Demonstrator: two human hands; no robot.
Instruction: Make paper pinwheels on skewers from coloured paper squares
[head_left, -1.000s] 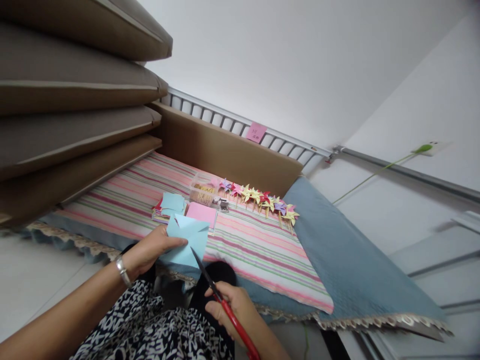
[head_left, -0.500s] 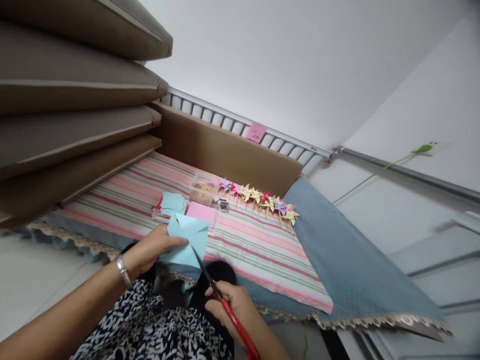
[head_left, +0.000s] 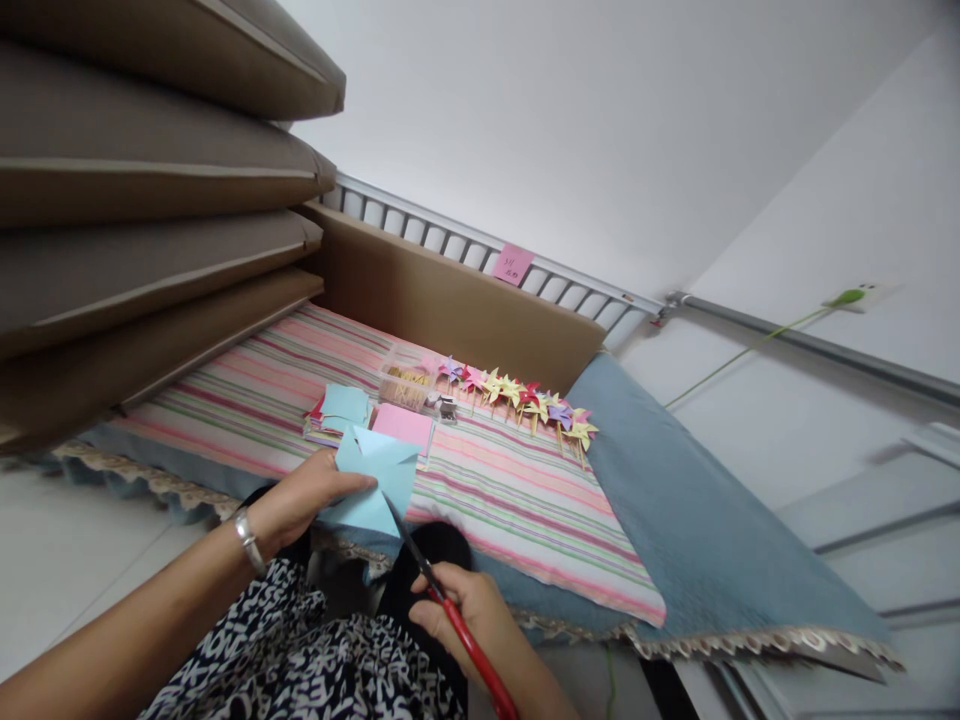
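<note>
Between thumb and fingers, my left hand [head_left: 311, 492] pinches a light blue square of paper [head_left: 386, 470], which has diagonal slits running in from its corners. My right hand [head_left: 466, 610] grips a pair of scissors [head_left: 472, 645] with red handles and dark blades. The blade tips meet the paper at its lower right, close to my left thumb. Just beyond the sheet lie a stack of coloured paper squares [head_left: 345, 405], blue on top, and a pink pad of paper [head_left: 403, 424].
A clear plastic box [head_left: 407, 385] of small wooden sticks stands behind the pads, beside a small dark metal item [head_left: 448, 409]. Several paper pinwheels [head_left: 525, 397] line the striped cloth [head_left: 525, 510]. Stacked brown cushions [head_left: 165, 180] rise at the left; a cardboard panel [head_left: 450, 295] borders the back.
Almost nothing differs. The scissors and my right hand have shifted very slightly, while the blue paper stays in place in my left hand.
</note>
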